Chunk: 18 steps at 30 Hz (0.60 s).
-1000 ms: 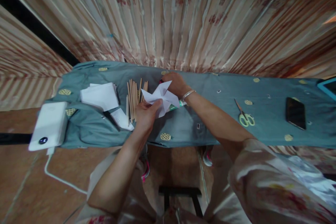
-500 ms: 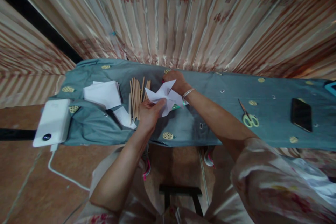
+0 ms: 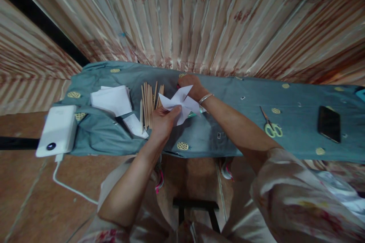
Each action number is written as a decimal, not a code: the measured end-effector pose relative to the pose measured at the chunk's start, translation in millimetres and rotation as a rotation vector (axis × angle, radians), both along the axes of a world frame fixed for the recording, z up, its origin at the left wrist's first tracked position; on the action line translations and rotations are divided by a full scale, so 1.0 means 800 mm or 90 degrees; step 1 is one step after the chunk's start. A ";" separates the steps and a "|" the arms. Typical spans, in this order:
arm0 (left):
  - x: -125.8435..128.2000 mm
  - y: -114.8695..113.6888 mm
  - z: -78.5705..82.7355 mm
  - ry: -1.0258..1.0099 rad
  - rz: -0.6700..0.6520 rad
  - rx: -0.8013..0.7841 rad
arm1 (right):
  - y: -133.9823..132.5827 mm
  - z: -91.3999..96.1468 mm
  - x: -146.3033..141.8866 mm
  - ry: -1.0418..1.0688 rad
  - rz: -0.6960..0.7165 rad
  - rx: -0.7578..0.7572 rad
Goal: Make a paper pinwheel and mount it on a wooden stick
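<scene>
A white paper pinwheel (image 3: 184,100) with folded blades is pinched at its centre by my left hand (image 3: 164,121), thumb on top. Just beyond it, low over the cloth, is my right hand (image 3: 191,85), wearing a silver bangle (image 3: 205,98). Its fingers are curled and mostly turned away; a speck of red shows by them, too small to name. Partly covered by the pinwheel lies a green-and-white item (image 3: 194,114). Several wooden sticks (image 3: 147,104) lie left of the pinwheel, close to my left hand.
White paper sheets (image 3: 111,100) and a paper piece (image 3: 135,125) lie left on the blue-green cloth (image 3: 228,136). A white power bank (image 3: 57,131) with a cable sits at the left edge. Scissors (image 3: 272,128) and a black phone (image 3: 329,124) lie right. A curtain (image 3: 176,19) hangs behind.
Both hands hold nearly the same poses. The pinwheel has shifted very slightly; the view has moved a little too.
</scene>
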<state>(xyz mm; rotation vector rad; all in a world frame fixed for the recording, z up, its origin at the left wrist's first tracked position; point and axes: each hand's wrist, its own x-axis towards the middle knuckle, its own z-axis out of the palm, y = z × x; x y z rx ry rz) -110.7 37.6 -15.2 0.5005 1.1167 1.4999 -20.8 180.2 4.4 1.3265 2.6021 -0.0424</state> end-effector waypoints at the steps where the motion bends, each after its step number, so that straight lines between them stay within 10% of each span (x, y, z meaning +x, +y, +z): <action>1: 0.000 0.000 -0.001 0.003 -0.001 0.002 | -0.001 0.000 0.001 0.009 -0.011 0.013; 18: 0.002 0.002 -0.001 0.029 0.004 -0.001 | 0.018 0.005 0.029 0.163 -0.044 -0.011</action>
